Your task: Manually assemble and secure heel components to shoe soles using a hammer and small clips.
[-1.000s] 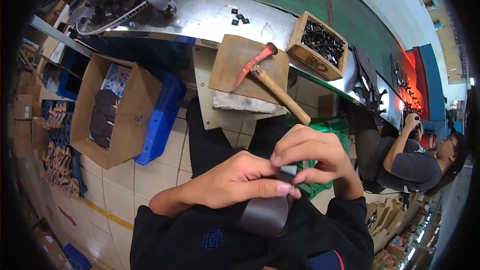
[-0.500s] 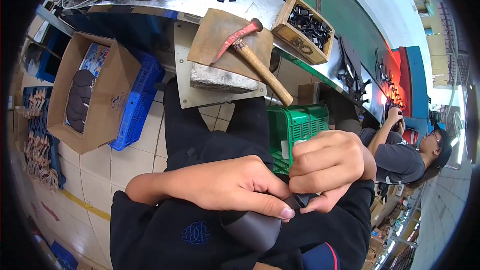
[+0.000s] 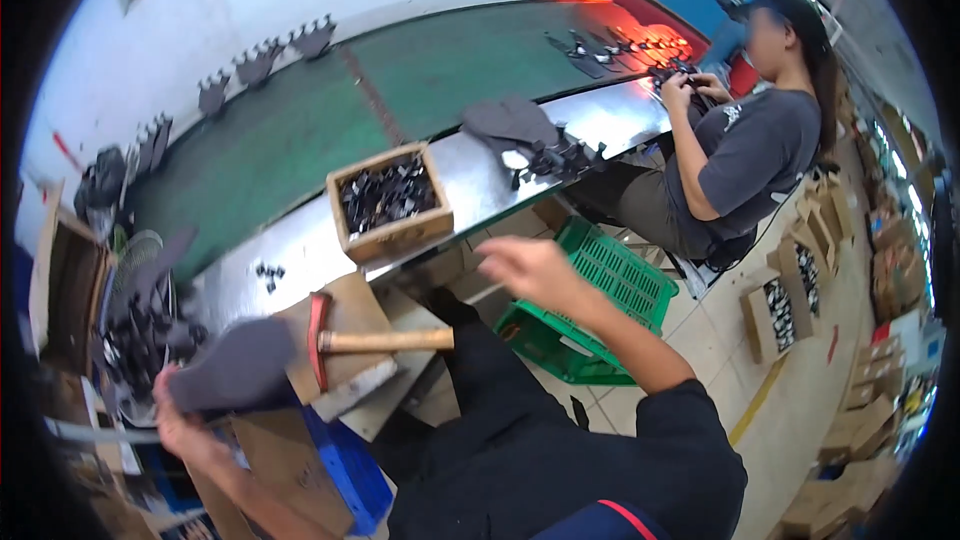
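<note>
At the lower left my left hand [image 3: 182, 424] is closed on the edge of a dark grey shoe sole [image 3: 238, 365], which is blurred by motion. The sole's far end overlaps a brown board [image 3: 358, 308]. My right hand [image 3: 537, 272], also blurred, is in the air above the green crate, its fingers loosely apart and nothing seen in them. On the board lies a hammer [image 3: 385, 340] with a red head and wooden handle. A wooden box [image 3: 400, 232] of small black pieces stands on the metal bench edge, left of my right hand.
A green crate [image 3: 625, 285] stands on the floor beside my legs. Small black pieces [image 3: 270, 276] and a pile of dark parts [image 3: 145, 340] lie on the bench at left. At right a seated co-worker [image 3: 745, 155] handles dark parts beside a glowing red heater [image 3: 650, 25].
My hands have parted from in front of my chest: the left carries the sole out to the left, the right reaches forward. The view has turned toward the bench.
</note>
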### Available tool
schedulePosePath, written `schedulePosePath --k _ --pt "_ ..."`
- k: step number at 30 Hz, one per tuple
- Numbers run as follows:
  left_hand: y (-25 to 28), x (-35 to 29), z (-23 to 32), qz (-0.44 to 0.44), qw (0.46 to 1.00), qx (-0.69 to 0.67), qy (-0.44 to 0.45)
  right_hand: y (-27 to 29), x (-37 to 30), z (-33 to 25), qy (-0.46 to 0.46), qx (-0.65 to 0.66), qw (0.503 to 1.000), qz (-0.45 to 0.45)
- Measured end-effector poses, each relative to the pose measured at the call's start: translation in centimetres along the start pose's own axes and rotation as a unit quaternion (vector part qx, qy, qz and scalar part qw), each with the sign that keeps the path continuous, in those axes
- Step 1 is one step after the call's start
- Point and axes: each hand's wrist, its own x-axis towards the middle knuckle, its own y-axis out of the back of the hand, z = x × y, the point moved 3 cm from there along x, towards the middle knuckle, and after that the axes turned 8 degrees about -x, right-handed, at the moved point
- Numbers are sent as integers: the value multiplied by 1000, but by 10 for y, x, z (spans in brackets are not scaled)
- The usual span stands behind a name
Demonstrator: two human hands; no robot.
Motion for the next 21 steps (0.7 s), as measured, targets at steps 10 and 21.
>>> schedulePosePath --k 10,21 --pt "139 209 -38 193 853 412 -255 116 85 218 -203 -307 922 121" --pt "28 94 -16 130 811 496 -283 143 120 192 -229 -322 896 204"
